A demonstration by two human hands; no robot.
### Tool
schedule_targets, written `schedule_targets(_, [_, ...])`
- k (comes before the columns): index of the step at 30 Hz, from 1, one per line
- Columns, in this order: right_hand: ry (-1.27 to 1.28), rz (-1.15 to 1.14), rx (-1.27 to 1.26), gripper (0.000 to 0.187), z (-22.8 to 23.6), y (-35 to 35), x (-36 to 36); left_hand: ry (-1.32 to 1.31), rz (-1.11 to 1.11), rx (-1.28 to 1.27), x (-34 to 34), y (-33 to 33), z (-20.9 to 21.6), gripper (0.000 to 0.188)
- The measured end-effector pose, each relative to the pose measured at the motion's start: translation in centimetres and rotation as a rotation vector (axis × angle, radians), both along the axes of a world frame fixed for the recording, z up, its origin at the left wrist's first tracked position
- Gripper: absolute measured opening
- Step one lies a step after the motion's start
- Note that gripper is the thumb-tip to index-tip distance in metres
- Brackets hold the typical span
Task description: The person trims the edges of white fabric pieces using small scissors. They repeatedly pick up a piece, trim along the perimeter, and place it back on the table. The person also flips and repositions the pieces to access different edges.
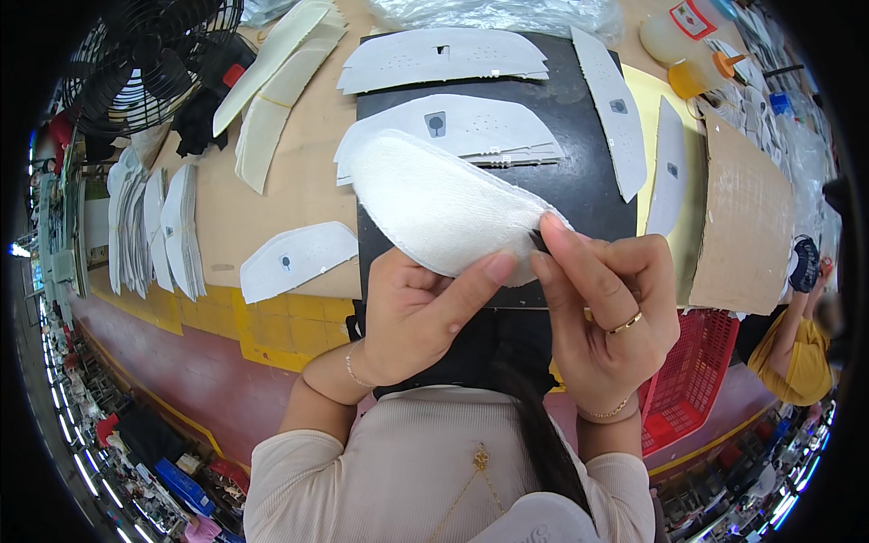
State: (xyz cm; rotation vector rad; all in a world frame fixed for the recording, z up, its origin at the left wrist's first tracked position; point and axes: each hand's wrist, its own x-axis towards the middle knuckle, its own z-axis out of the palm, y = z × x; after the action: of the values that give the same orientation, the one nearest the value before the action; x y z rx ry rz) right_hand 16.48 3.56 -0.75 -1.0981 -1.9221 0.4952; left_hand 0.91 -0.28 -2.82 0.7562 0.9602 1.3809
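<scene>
A white, curved fabric piece with a stitched-looking edge is raised above the black mat. My left hand grips its lower edge, the thumb lying on top. At the narrow right end, the fingertips of my right hand pinch the piece. Something small and dark shows between those fingertips; I cannot make out what it is. Just behind the raised piece lies a stack of white panels with dotted holes and a grey mark, partly covered by it. Another panel stack rests farther back.
Single panels lie left and right of the middle. Cream strips and a black fan stand back left, bundled pieces far left. Bottles, cardboard and a red basket are right. Another person is nearby.
</scene>
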Motion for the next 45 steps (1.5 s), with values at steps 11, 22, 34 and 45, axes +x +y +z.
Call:
schedule_targets(11, [-0.069,-0.015,-0.016,0.035,0.6,-0.1,-0.1,-0.003,0.033,0.025,0.3,0.0,0.0,0.029])
schedule_targets(22, [-0.034,0.023,0.048,0.04,0.2,0.3,0.1,0.16,0.039,0.106,0.2,0.0,0.0,0.027])
schedule_targets(34, [-0.073,0.019,0.095,0.04,0.8,0.2,0.4,0.491,-0.064,0.141,-0.7,-0.4,0.4,0.034])
schedule_targets(45, [0.01,-0.021,0.052,0.039,0.1,0.2,0.0,-0.02,0.071,0.071,0.4,0.0,0.0,0.03])
